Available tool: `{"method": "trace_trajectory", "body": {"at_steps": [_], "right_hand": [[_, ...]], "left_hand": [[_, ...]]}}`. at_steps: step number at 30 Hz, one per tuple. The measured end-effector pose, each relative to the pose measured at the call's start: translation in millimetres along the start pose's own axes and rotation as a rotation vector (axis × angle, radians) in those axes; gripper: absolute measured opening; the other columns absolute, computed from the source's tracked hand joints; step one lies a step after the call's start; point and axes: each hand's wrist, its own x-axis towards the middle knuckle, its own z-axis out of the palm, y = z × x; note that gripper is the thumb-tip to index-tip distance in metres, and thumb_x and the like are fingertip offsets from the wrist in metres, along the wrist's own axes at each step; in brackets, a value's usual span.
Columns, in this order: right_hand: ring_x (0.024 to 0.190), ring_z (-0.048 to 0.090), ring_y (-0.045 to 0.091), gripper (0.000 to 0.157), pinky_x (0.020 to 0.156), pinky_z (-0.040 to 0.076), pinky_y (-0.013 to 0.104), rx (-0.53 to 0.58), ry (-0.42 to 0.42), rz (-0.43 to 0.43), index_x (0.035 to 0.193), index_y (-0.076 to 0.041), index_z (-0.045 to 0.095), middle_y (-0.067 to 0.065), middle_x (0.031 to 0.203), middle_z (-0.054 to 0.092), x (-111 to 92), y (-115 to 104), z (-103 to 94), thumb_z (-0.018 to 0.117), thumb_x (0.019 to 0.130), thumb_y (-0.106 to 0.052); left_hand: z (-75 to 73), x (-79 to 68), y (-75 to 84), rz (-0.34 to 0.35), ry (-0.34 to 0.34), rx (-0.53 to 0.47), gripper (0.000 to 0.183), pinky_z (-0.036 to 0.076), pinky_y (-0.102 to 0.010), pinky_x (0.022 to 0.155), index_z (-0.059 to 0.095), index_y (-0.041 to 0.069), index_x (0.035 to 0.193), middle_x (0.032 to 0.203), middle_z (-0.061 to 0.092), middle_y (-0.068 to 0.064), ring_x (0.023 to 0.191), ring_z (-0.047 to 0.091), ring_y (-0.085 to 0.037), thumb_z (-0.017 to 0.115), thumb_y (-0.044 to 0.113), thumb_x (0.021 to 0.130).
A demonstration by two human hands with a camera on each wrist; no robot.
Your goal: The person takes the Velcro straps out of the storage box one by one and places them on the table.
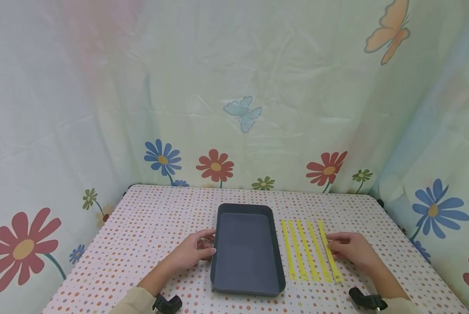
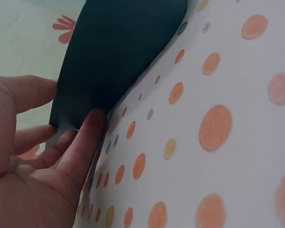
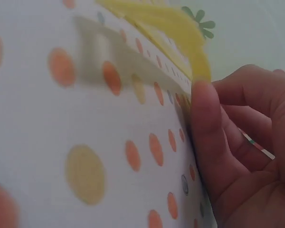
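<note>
A dark grey rectangular tray [image 1: 245, 253] lies on the dotted table. At its left side is my left hand [image 1: 191, 251], with the thumb and fingertips touching the outer wall; the left wrist view shows the fingers fairly straight against the dark wall [image 2: 114, 52]. Several yellow straps [image 1: 304, 248] lie side by side to the right of the tray, each with a wider slotted end towards me. My right hand [image 1: 352, 248] pinches the rightmost yellow strap [image 1: 328, 250] between thumb and fingers. In the right wrist view, part of this strap [image 3: 180, 28] arches up from the table, casting a shadow.
A white tablecloth [image 1: 171, 213] with coloured dots covers the table. Behind and at both sides hangs a curtain [image 1: 297, 87] printed with flowers and butterflies. Dark bands with camera mounts [image 1: 167, 304] sit on both wrists.
</note>
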Motion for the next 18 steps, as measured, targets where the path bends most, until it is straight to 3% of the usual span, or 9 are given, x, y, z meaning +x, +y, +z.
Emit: {"method": "trace_trajectory", "body": {"at_steps": [5, 18], "right_hand": [[0.076, 0.069, 0.017, 0.049, 0.065, 0.062, 0.032, -0.095, -0.006, -0.014, 0.131, 0.011, 0.061, 0.015, 0.103, 0.075, 3.4, -0.2, -1.2, 0.074, 0.091, -0.013], [0.07, 0.067, 0.016, 0.037, 0.061, 0.061, 0.032, -0.123, 0.011, -0.016, 0.124, 0.012, 0.065, 0.009, 0.088, 0.071, 4.7, -5.0, 2.4, 0.071, 0.091, -0.005]], "left_hand": [[-0.1, 0.0, -0.2, -0.005, 0.001, 0.0, 0.061, 0.054, -0.027, 0.081, 0.043, 0.005, 0.155, 0.138, 0.058, -0.016, 0.114, 0.066, -0.022, 0.067, 0.018, 0.1], [0.8, -1.1, 0.5, -0.023, 0.014, 0.015, 0.061, 0.054, -0.026, 0.08, 0.043, 0.006, 0.155, 0.138, 0.058, -0.016, 0.113, 0.065, -0.019, 0.067, 0.019, 0.1]]}}
